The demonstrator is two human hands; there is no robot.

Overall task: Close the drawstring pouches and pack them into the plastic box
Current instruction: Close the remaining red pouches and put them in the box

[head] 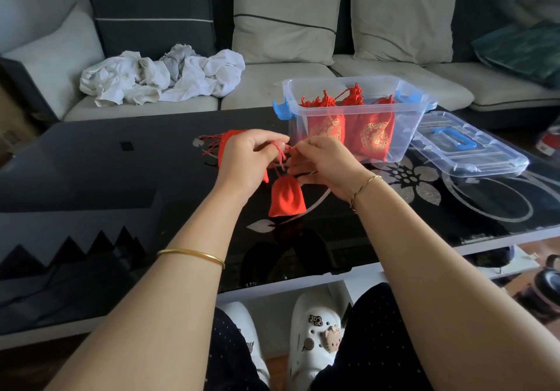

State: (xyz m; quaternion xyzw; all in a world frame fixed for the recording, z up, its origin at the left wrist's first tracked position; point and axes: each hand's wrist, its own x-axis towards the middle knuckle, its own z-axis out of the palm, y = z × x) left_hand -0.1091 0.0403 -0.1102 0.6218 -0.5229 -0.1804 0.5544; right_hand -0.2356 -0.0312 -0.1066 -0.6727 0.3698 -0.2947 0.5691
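A small red drawstring pouch (pixel 286 197) hangs by its cords just above the black glass table (pixel 121 178). My left hand (pixel 247 160) pinches the red cord on one side of its neck, and my right hand (pixel 325 163) pinches the cord on the other side. Behind my left hand, more red pouches (pixel 225 142) lie in a pile on the table, partly hidden. The clear plastic box (pixel 357 118) with blue latches stands behind my right hand. It holds several closed red pouches (pixel 375 136) with gold patterns.
The box's clear lid (pixel 469 148) with a blue handle lies flat to the right of the box. A sofa with cushions and a heap of white cloth (pixel 160 75) runs behind the table. My knees and white clogs are below the table's near edge.
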